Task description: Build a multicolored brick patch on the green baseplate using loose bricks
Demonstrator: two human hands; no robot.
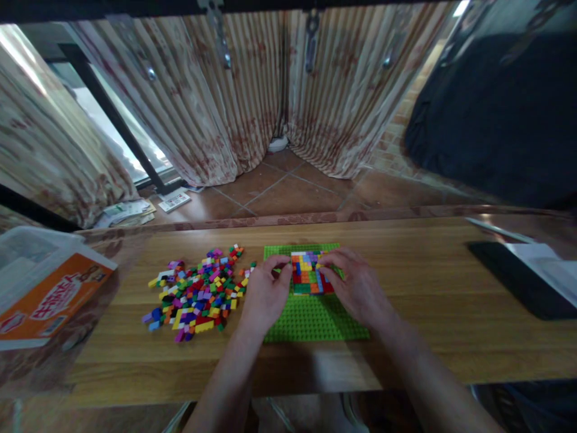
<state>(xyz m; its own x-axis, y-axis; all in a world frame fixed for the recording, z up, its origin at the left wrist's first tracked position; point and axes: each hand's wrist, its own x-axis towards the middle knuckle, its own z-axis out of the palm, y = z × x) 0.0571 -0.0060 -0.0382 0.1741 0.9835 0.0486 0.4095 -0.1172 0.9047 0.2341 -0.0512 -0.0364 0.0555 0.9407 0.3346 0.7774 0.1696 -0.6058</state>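
A green studded baseplate (315,319) lies on the table, and a rectangular patch of multicoloured toy bricks (308,278) sits on its upper part. At the left edge of that patch is my left hand (265,294), thumb and index finger curled together; what they grip, if anything, is hidden. My right hand (356,285) reaches over the patch's right side with its fingertips pinched. A small yellow brick (318,265) shows at those fingertips. The right fingers cover part of the patch.
A loose pile of coloured bricks (198,294) spreads left of the baseplate on the wooden table (424,270). Further left stands a clear plastic box with an orange label (58,294). A black flat object (518,279) with white paper lies at the right. Curtains (252,90) hang beyond.
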